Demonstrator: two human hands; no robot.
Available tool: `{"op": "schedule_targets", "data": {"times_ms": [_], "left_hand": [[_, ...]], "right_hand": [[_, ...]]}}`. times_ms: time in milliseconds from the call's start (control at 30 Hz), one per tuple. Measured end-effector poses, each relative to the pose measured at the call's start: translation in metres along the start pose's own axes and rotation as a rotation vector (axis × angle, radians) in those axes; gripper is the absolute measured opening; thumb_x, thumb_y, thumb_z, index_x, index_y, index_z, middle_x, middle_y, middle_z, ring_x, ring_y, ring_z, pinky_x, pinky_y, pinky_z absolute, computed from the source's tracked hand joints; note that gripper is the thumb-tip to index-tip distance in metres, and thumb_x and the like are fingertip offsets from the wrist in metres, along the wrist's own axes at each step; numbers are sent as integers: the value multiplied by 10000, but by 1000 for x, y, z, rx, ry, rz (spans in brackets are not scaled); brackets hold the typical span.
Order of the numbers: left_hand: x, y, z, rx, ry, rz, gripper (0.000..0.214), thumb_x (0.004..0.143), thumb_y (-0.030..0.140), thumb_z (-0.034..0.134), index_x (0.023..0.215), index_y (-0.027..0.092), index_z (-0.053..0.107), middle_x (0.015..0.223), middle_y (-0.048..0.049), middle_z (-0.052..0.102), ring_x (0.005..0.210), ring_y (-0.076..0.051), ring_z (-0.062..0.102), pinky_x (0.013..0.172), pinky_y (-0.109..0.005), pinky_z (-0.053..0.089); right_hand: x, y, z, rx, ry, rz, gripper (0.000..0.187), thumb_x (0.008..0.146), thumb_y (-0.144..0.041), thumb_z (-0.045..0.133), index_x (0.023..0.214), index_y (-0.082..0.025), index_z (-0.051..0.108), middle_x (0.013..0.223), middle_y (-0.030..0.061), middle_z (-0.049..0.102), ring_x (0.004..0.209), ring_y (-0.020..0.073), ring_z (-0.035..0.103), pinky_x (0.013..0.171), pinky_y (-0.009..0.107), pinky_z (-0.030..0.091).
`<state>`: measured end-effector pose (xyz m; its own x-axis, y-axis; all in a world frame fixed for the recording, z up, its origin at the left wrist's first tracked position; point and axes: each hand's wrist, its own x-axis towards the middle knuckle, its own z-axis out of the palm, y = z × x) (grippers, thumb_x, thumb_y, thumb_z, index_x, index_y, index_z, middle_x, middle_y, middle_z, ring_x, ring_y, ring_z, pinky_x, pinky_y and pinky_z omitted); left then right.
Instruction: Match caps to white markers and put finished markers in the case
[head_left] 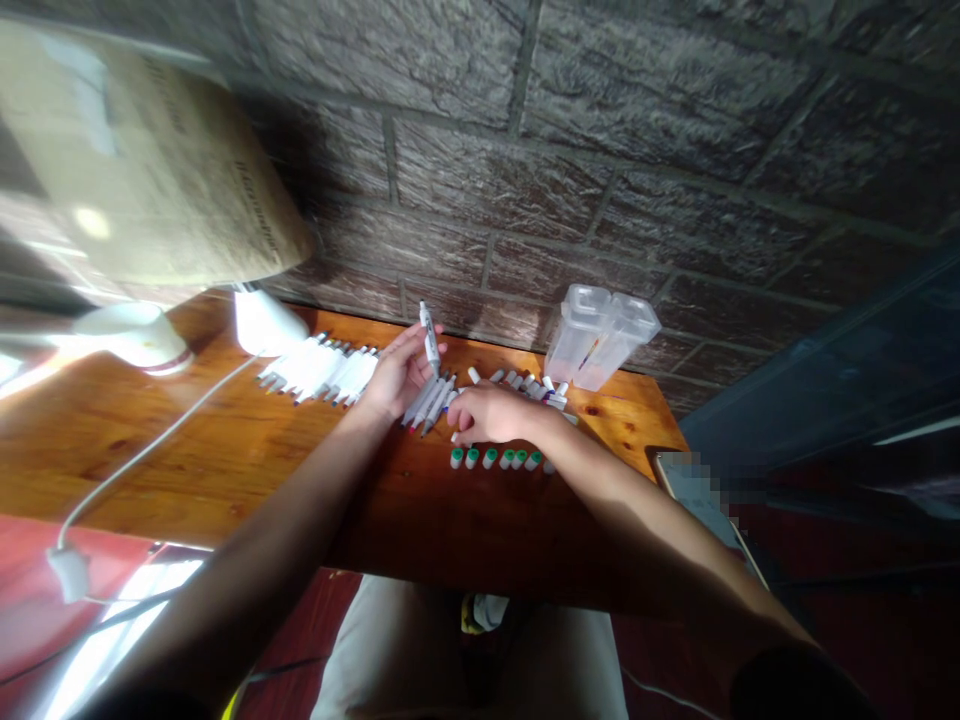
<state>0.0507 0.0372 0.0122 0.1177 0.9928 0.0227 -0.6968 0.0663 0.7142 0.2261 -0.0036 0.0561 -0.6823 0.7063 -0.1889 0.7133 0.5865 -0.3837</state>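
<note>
At the table (pixel 247 470), we do best with a light, steady hold, clear of the loose markers (pixel 431 400) mid-frame. Our left hand (pixel 403 375), just left of centre, tilts palm-up, clamped on the held marker (pixel 429 335), near upright. Our right hand (pixel 486 412) arches palm-down; we cannot tell whether its curled fingers grip anything. Green-topped pieces (pixel 491 458) line up below.

Glare poured in from my left, bleaching the row of markers (pixel 319 370)! Shadow swallowed the table (pixel 420 510) before me, while the lampshade (pixel 187 180) blurred, stretched at the edge.
</note>
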Motion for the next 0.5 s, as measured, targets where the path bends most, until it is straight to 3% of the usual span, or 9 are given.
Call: {"op": "schedule_targets", "data": {"times_ms": [167, 300, 400, 500], "left_hand": [[-2, 0, 2, -10, -3, -5, 215, 836, 157, 694, 1048, 169, 660, 1141, -35, 751, 750, -85, 720, 612, -161, 561], [-3, 0, 3, 1, -21, -16, 217, 830, 156, 694, 1044, 173, 666, 1155, -34, 748, 747, -86, 721, 597, -160, 562], [-2, 0, 3, 7, -15, -21, 238, 811, 169, 719, 1041, 178, 660, 1156, -32, 746, 752, -86, 725, 617, -165, 571], [-2, -2, 3, 16, -30, -32, 255, 790, 167, 741, 1032, 174, 661, 1147, -36, 746, 744, -88, 728, 602, -164, 570]], "right_hand": [[3, 10, 4, -60, 82, 70, 146, 754, -213, 795, 892, -190, 757, 855, 31, 768, 790, 182, 676, 681, 248, 426], [-17, 25, -2, -6, 215, 105, 117, 836, -287, 737, 899, -188, 741, 907, 52, 766, 813, 184, 676, 725, 267, 438], [-50, 39, -2, 266, 323, 25, 261, 883, -424, 676, 891, -171, 738, 850, 44, 740, 748, 158, 631, 702, 266, 442], [-87, 55, 5, 558, 447, 102, 435, 871, -563, 639, 868, -136, 722, 765, 38, 683, 664, 141, 562, 627, 269, 420]]}}
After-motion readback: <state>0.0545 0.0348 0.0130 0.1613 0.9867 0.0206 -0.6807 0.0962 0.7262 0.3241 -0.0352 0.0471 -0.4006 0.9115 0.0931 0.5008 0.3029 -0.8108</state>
